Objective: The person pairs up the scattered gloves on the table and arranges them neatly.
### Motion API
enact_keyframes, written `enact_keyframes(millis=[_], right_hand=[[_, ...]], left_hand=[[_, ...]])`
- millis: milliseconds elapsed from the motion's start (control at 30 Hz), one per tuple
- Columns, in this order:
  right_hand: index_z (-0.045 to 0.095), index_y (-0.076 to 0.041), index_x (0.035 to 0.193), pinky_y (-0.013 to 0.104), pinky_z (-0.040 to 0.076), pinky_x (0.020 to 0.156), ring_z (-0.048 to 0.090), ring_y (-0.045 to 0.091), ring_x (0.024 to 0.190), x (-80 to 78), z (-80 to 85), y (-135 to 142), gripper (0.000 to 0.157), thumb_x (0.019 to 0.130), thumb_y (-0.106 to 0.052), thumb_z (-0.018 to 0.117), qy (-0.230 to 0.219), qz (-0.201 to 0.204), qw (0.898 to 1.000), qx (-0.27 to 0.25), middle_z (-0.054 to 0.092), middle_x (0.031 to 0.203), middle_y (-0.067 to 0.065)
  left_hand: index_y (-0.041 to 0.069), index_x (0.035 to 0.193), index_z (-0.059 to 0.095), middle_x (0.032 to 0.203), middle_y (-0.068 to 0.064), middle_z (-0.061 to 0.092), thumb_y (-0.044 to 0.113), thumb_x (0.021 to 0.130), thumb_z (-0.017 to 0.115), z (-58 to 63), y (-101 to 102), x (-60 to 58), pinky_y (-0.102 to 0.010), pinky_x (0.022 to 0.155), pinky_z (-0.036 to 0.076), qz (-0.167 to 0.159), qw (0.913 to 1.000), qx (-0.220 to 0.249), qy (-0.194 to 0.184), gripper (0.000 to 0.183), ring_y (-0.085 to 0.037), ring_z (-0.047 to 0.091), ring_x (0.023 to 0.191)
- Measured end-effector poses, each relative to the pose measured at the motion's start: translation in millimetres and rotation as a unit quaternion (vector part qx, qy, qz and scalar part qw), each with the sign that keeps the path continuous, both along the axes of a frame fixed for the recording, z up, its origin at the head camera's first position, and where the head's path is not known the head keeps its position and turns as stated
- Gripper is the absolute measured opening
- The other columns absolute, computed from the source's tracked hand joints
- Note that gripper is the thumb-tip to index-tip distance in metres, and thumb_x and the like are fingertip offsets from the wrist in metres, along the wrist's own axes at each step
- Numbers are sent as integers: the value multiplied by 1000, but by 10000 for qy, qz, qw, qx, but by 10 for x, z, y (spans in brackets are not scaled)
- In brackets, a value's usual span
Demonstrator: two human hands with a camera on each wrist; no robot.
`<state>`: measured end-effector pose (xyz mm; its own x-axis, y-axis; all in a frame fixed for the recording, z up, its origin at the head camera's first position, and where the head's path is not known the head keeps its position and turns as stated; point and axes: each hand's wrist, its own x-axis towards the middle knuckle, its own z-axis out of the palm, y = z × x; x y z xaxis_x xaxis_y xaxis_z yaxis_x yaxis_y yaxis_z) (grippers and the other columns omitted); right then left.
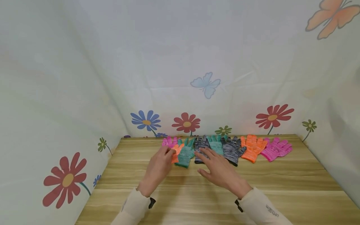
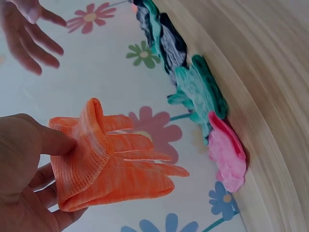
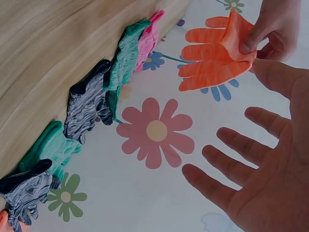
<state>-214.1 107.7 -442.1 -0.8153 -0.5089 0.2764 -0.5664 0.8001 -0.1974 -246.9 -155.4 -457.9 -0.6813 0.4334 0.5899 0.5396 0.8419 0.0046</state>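
Between the thumb and fingers of my left hand [image 1: 160, 164] hangs an orange knit glove [image 2: 120, 159], pinched at its cuff and raised off the table. In the right wrist view the glove's [image 3: 212, 55] fingers point away from the hand. My right hand [image 1: 220, 168] hovers to the right with fingers spread, holding nothing. Behind the hands lies a row of gloves: a pink one [image 1: 168, 141] at the left, a green one [image 1: 185, 154], a grey-black one [image 1: 200, 143], another green one [image 1: 216, 147] and another grey-black one [image 1: 232, 150].
Farther right in the row lie an orange glove [image 1: 253, 148] and a pink glove [image 1: 277, 148]. The row runs along the back of the wooden table [image 1: 185, 200]. A pale curtain [image 1: 168, 62] printed with flowers and butterflies stands behind and beside the table.
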Motion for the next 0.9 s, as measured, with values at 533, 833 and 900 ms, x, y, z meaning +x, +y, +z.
enact_keyframes(millis=[533,833,900], right_hand=[[53,-22,142,46,49,103,54,26,130,28,-90,-22,48,96,-34,62,356,351,9984,-258,55,142,3],[66,-19,126,41,54,96,60,21,122,18,-159,-67,36,91,-25,71,547,468,9966,-406,64,130,0],[68,-20,123,40,55,92,61,21,119,17,-180,-76,33,90,-25,71,457,488,9970,-382,66,128,0]], left_hand=[[16,102,69,92,1,58,4,78,81,-86,272,377,-23,64,51,-426,9968,-675,-57,30,-11,55,78],[19,104,65,92,3,58,2,79,78,-128,375,476,-25,69,50,-668,9948,-763,-79,32,-12,56,82],[19,103,65,91,4,56,3,80,78,-149,386,495,-25,69,50,-687,9946,-769,-139,31,-12,55,82]])
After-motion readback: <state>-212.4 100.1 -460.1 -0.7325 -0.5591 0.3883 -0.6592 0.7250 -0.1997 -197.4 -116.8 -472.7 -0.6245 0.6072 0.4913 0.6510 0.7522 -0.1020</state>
